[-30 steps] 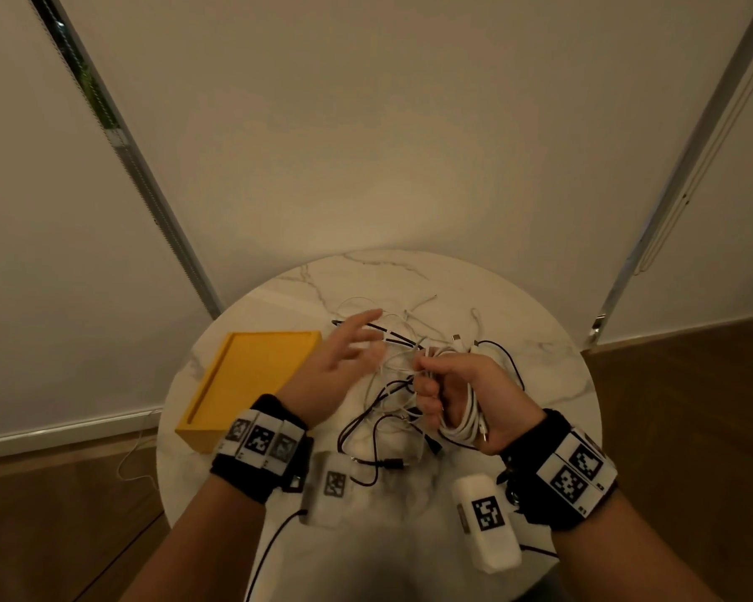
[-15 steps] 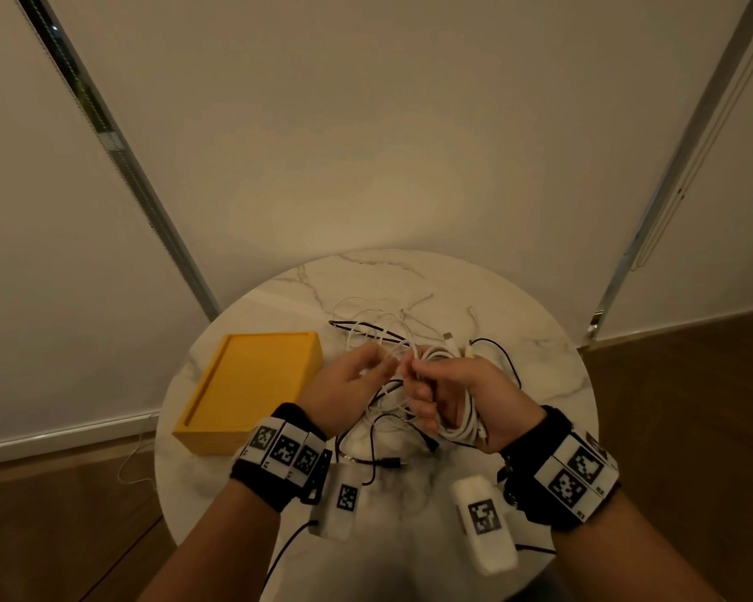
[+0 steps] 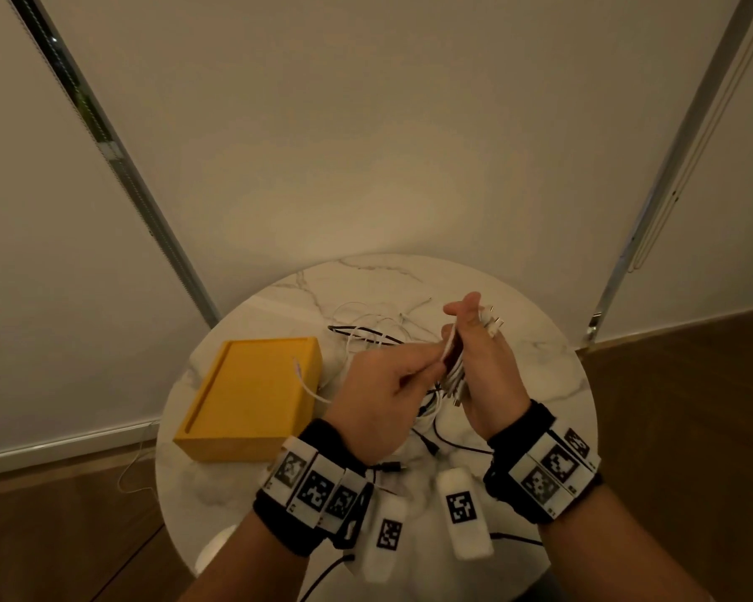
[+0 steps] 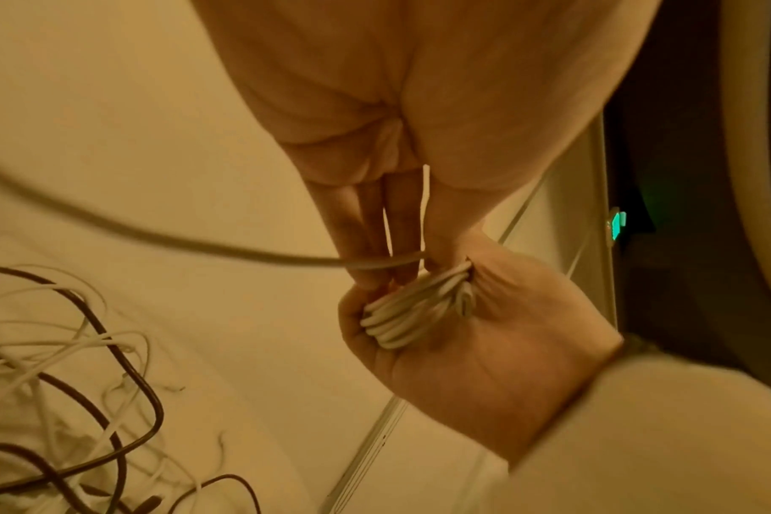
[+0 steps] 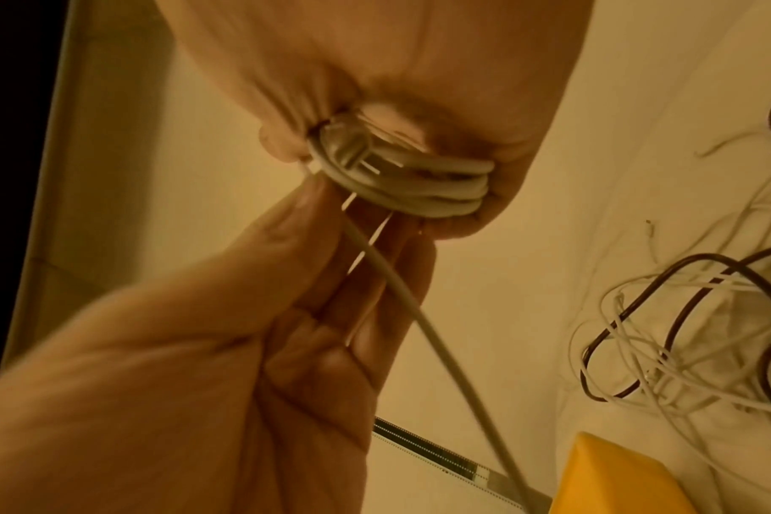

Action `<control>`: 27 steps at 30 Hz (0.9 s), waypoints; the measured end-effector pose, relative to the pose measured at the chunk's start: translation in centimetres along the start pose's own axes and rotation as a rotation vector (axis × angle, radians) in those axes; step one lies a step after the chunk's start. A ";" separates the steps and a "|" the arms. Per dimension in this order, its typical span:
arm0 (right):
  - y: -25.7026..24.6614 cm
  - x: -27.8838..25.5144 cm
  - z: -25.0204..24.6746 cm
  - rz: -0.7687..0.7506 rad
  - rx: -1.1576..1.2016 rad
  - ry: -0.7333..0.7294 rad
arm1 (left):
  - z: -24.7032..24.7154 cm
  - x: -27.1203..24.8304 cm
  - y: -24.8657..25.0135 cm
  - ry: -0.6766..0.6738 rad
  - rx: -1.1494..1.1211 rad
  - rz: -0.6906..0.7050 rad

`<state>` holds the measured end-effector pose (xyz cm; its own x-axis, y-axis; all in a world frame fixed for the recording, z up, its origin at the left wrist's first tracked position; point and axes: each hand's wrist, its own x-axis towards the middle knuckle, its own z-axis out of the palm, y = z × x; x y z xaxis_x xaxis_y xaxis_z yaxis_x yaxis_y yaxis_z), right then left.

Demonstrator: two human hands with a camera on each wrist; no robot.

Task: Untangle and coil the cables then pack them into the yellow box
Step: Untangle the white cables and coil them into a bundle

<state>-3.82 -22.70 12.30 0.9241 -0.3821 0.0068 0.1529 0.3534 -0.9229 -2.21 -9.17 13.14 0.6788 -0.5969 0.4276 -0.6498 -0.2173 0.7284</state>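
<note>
A yellow box (image 3: 253, 395) sits on the round marble table (image 3: 540, 375), apparently with nothing inside but a white cable end draped over its edge. The right hand (image 3: 487, 371) clasps a coiled white cable (image 3: 453, 367); the left hand (image 3: 388, 388) pinches its loose strand. Tangled cables (image 3: 366, 332) lie behind.

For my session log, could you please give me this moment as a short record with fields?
Right hand: grips white coil
Left hand: pinches the coil's loose strand, feeding it to the coil
Box: yellow, on table's left side, no coil inside
Tangle: white and black cables lie loose on table behind the hands
Stage: first coil being wound, nothing packed yet
</note>
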 end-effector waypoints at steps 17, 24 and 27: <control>0.4 0.0 0.0 0.091 0.303 -0.057 | 0.4 -0.3 0.8 0.019 0.316 0.063; 0.3 0.0 0.4 0.079 0.014 -0.002 | 0.9 -1.0 0.8 0.037 0.258 0.068; 0.3 0.3 0.0 0.050 0.016 0.042 | 0.9 -1.4 0.1 0.114 0.169 0.042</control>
<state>-3.44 -22.68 12.04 0.9153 -0.3991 -0.0552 0.1131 0.3861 -0.9155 -3.56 -9.09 12.13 0.6778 -0.5189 0.5210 -0.7203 -0.3260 0.6123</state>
